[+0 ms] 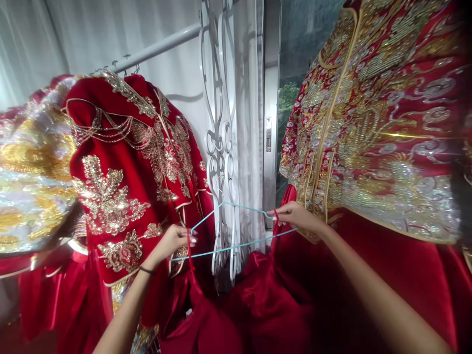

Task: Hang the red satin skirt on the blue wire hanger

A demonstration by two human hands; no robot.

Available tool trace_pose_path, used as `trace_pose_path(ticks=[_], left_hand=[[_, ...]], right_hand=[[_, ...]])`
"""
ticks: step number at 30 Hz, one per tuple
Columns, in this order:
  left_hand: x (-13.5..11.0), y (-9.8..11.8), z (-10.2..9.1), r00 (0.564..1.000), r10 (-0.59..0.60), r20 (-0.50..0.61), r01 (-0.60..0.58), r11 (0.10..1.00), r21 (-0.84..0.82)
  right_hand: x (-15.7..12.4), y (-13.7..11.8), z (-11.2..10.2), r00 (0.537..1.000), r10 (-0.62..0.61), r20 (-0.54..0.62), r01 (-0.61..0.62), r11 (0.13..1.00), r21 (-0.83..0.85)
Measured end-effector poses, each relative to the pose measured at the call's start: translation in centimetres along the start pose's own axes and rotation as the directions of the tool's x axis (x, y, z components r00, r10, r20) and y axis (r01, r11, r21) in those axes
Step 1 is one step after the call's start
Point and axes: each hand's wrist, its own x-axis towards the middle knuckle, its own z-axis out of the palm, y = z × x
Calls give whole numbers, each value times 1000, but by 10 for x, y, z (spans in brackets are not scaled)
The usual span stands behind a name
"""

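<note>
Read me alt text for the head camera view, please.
A person's left hand and right hand hold the red straps of a satiny red garment at a light-blue hanger. A gold-trimmed red jacket hangs on the left, an embroidered jacket on the right, a white curtain behind.

I pinch the narrow straps (190, 256) of a glossy red garment (217, 329) against a thin turquoise hanger (236, 245), its bar slanting.

Left fingers (182, 238) pinched, right fingers (283, 212) pinched too, kinda higher up, both forearms (368, 278) stretched out behind them.
</note>
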Motion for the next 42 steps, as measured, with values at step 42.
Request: trace_pose_path(ticks=[42], left_hand=[[-107, -49, 70, 793, -541, -280, 67, 535, -842]], right_hand=[[-139, 80, 107, 813, 565, -141, -100, 375, 922]])
